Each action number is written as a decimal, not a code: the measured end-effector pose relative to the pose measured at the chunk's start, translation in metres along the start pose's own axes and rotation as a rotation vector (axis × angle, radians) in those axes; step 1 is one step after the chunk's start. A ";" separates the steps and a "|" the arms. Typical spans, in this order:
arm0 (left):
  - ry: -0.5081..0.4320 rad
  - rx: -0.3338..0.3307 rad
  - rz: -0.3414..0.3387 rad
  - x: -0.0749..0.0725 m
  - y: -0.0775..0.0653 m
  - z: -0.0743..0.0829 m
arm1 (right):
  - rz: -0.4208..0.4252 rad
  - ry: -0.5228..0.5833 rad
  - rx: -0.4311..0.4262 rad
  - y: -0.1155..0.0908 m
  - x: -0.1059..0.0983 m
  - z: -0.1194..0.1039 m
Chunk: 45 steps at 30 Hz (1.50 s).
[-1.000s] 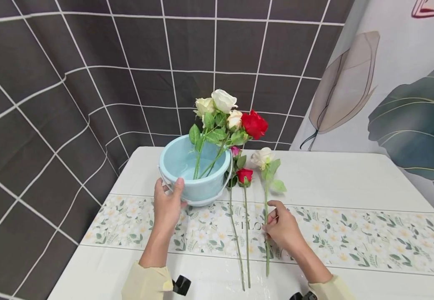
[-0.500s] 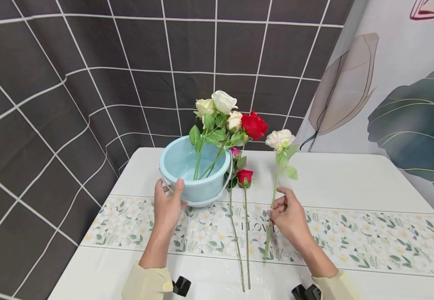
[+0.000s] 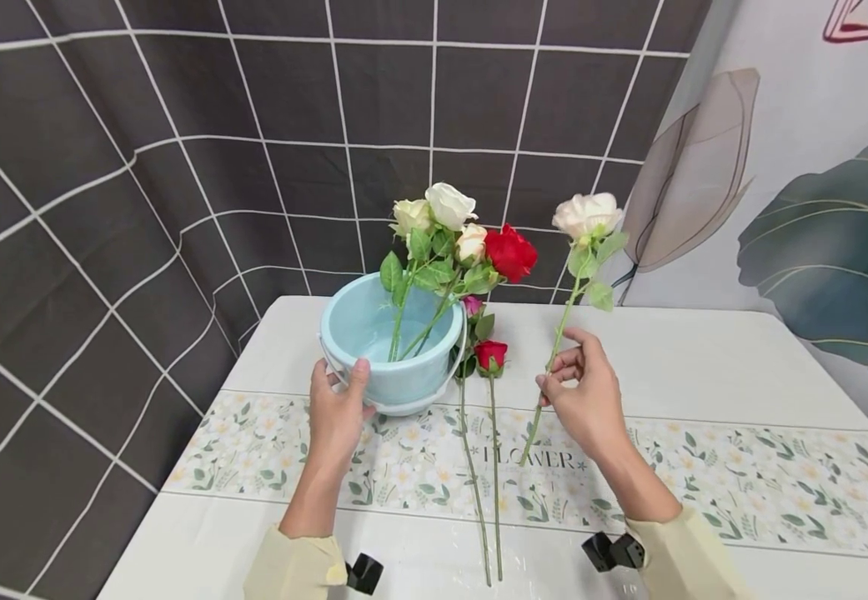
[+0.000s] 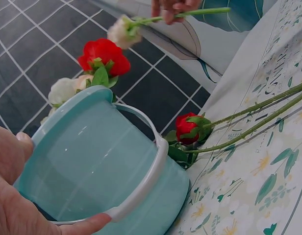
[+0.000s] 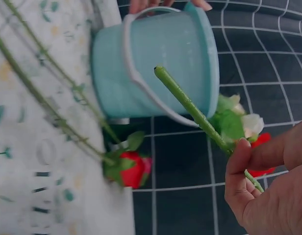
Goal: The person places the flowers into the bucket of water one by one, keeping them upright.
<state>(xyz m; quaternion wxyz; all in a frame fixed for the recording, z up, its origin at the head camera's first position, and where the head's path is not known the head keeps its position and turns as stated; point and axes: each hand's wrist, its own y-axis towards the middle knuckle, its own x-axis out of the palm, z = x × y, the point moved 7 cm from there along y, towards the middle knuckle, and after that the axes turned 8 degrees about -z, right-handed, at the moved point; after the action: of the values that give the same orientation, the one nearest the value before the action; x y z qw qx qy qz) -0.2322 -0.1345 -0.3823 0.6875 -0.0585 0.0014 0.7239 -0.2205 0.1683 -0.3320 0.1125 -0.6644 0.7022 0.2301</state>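
Observation:
My left hand holds the near left side of a light blue bucket, one finger lying along its white handle. The bucket stands on the table, with white, cream and red roses leaning in it, stems inside. My right hand pinches the green stem of a pale white rose between thumb and fingers. That rose is raised to the right of the bucket, bloom up and tilted right. In the right wrist view its cut stem end points towards the bucket.
A small red rose and a magenta rose lie right of the bucket, their long stems reaching towards the front of the white table. A dark tiled-pattern curtain hangs behind, and a leaf-printed white curtain at right.
My right hand has lifted the pale white rose off the table, moving it up, away from me and slightly right. My left hand and the bucket have stayed put.

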 end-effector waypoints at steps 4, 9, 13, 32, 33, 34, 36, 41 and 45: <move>0.005 -0.006 -0.001 -0.001 0.000 -0.002 | 0.019 0.017 -0.045 0.009 0.000 -0.016; 0.001 0.001 0.001 0.000 -0.001 -0.003 | 0.034 0.079 -0.098 0.019 0.004 -0.036; -0.008 0.008 0.001 0.000 -0.001 -0.001 | 0.034 0.107 -0.133 0.027 0.008 -0.052; -0.035 0.021 0.003 -0.001 0.001 0.000 | 0.075 0.184 -0.241 0.046 0.019 -0.086; -0.035 0.022 0.003 -0.001 0.001 0.000 | 0.078 0.186 -0.246 0.047 0.019 -0.087; -0.033 0.022 0.002 -0.001 0.001 0.000 | 0.082 0.187 -0.248 0.048 0.019 -0.087; -0.031 0.019 -0.001 -0.001 0.001 0.000 | 0.089 0.187 -0.253 0.050 0.020 -0.088; -0.030 0.018 -0.004 0.000 0.000 0.000 | 0.109 0.199 -0.268 0.053 0.021 -0.092; -0.027 0.018 -0.005 0.001 0.000 0.000 | 0.126 0.196 -0.297 0.057 0.022 -0.096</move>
<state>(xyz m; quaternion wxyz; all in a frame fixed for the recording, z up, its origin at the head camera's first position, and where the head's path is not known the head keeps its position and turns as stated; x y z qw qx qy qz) -0.2317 -0.1338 -0.3824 0.6898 -0.0428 -0.0017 0.7227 -0.2644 0.1046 -0.2488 -0.0704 -0.6476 0.7084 0.2717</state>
